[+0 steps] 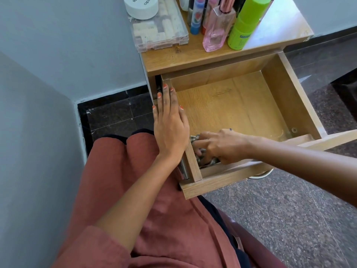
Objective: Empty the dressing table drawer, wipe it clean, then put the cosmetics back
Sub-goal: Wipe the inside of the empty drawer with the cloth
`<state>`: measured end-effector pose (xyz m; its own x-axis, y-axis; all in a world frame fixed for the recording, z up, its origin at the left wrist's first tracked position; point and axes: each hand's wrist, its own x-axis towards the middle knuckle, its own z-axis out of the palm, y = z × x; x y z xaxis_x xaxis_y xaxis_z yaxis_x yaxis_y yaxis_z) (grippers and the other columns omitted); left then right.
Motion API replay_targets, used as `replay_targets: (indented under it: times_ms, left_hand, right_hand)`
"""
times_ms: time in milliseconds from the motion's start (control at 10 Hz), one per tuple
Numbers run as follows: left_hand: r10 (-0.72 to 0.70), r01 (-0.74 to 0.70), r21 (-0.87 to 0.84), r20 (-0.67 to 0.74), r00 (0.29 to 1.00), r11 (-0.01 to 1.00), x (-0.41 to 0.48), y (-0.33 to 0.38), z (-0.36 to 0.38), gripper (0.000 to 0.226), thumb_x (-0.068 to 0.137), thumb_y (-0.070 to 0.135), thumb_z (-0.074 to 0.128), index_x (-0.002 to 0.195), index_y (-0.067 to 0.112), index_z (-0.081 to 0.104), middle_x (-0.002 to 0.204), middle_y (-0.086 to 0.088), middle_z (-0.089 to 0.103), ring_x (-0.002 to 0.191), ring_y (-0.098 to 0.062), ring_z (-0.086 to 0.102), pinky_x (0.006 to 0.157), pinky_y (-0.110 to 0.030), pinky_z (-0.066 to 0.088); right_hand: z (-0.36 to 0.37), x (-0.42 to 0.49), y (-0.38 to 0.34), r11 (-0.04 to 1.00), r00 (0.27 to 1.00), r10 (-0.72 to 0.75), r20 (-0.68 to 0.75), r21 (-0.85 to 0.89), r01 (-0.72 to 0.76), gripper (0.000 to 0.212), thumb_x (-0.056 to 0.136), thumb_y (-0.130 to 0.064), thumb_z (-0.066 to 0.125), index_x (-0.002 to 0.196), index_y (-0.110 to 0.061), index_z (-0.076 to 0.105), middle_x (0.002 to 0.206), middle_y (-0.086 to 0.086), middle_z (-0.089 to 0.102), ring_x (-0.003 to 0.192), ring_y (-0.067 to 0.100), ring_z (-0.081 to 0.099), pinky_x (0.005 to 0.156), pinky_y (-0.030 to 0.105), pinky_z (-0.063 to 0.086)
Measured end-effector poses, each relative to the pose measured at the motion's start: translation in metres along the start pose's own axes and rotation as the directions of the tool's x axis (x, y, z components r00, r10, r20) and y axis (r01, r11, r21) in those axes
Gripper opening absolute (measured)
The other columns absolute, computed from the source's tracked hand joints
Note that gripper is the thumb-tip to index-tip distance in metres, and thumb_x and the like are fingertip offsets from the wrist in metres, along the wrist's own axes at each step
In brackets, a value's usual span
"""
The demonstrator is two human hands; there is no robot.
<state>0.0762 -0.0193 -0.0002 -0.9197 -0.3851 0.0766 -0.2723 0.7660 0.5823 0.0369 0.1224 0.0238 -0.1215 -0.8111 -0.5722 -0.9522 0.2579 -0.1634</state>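
Mid-wipe, my right hand [219,146] gripped the cloth [207,163] beneath it in the emptied drawer [251,107], left hand [170,128] flat on the wall [194,167] alongside, cosmetics [216,31] beyond my fingertips [164,86]; next, I judged, sweeping outward past my knuckles

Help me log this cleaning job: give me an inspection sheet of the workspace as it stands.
Surface: drawer pulled out, its wooden bottom bare apart from the cloth.
Job's things: patterned cloth in the drawer's near left corner; on the tabletop stand a green bottle, pink perfume bottle, clear case and white jar.
Clutter: nothing seen.
Hands: left hand flat on the drawer's left wall; right hand grips the cloth.
Cables: nothing seen.
Surroundings: grey wall, dark speckled floor.
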Motion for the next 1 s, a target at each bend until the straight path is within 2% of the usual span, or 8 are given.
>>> replay_targets:
  times_ms: [100,200,300,400,600,800,900,1000]
  left_hand:
    - [0.003,-0.003,-0.001,0.000,1.000,1.000,0.000,-0.001,0.000,0.047,0.099,0.019,0.027,0.145,0.011,0.020,0.156,-0.003,0.011,0.144,-0.018,0.007,0.118,-0.034,0.007]
    - [-0.003,0.003,-0.002,-0.001,1.000,1.000,0.000,-0.001,0.001,0.047,0.099,0.019,0.027,0.145,0.011,0.020,0.156,-0.003,0.011,0.144,-0.018,0.007,0.118,-0.034,0.006]
    - [-0.007,0.007,0.000,-0.001,1.000,1.000,0.000,0.000,0.001,0.048,0.099,0.018,0.026,0.146,0.012,0.020,0.156,-0.002,0.011,0.144,-0.018,0.007,0.118,-0.034,0.005]
    - [-0.006,0.006,0.000,0.001,1.000,1.000,0.000,0.000,0.002,0.048,0.099,0.019,0.026,0.146,0.012,0.019,0.156,-0.002,0.010,0.144,-0.018,0.006,0.117,-0.033,0.005]
    - [-0.010,0.010,0.004,0.003,1.000,1.000,0.000,0.000,0.001,0.048,0.099,0.019,0.026,0.146,0.013,0.018,0.156,-0.002,0.010,0.144,-0.018,0.006,0.118,-0.033,0.006]
    - [-0.012,0.012,-0.006,0.001,1.000,1.000,0.000,0.000,0.001,0.048,0.099,0.018,0.026,0.146,0.013,0.019,0.156,-0.002,0.011,0.145,-0.019,0.007,0.118,-0.033,0.006]
    - [-0.015,0.015,-0.005,-0.001,1.000,1.000,-0.001,0.000,0.002,0.048,0.099,0.018,0.027,0.146,0.014,0.019,0.156,-0.002,0.011,0.145,-0.018,0.006,0.118,-0.033,0.006]
    - [-0.016,0.016,-0.004,-0.004,1.000,1.000,-0.001,0.000,0.002,0.048,0.099,0.018,0.027,0.146,0.014,0.019,0.156,-0.002,0.011,0.144,-0.018,0.007,0.117,-0.032,0.005]
  right_hand:
    - [-0.003,0.008,-0.006,1.000,1.000,-0.010,-0.005,-0.016,0.010,0.038,0.083,-0.005,0.043,0.102,-0.029,0.065,0.127,-0.006,0.044,0.119,0.018,0.035,0.052,0.024,0.030]
    - [0.000,0.003,-0.007,0.999,0.999,0.020,-0.033,0.030,-0.019,0.043,0.081,-0.006,0.043,0.107,-0.033,0.063,0.128,-0.006,0.041,0.118,0.017,0.033,0.061,0.027,0.040]
    - [0.004,-0.001,-0.008,0.994,0.997,0.046,-0.061,0.102,-0.039,0.056,0.080,-0.006,0.041,0.120,-0.042,0.055,0.130,-0.006,0.037,0.120,0.018,0.030,0.085,0.031,0.039]
    - [0.006,-0.003,-0.003,0.991,0.994,0.050,-0.094,0.128,-0.038,0.058,0.083,-0.006,0.041,0.122,-0.047,0.051,0.132,-0.007,0.036,0.120,0.018,0.029,0.090,0.033,0.039]
    - [-0.001,0.001,0.014,0.951,0.957,0.218,-0.190,0.263,-0.164,0.048,0.091,-0.009,0.044,0.128,-0.038,0.049,0.131,0.005,0.039,0.110,0.023,0.034,0.080,0.034,0.047]
    - [0.002,0.003,0.007,0.974,0.988,0.121,-0.098,0.205,-0.099,0.052,0.085,-0.005,0.041,0.123,-0.038,0.055,0.130,0.000,0.035,0.113,0.022,0.029,0.091,0.039,0.039]
    - [0.004,0.001,0.002,0.984,0.999,0.024,-0.020,0.175,-0.021,0.051,0.081,-0.004,0.042,0.116,-0.037,0.060,0.131,-0.004,0.034,0.122,0.020,0.024,0.093,0.033,0.033]
    - [0.004,0.000,-0.002,0.981,0.999,-0.039,0.002,0.193,0.038,0.049,0.077,-0.003,0.043,0.109,-0.033,0.064,0.127,-0.004,0.036,0.121,0.018,0.023,0.089,0.032,0.028]
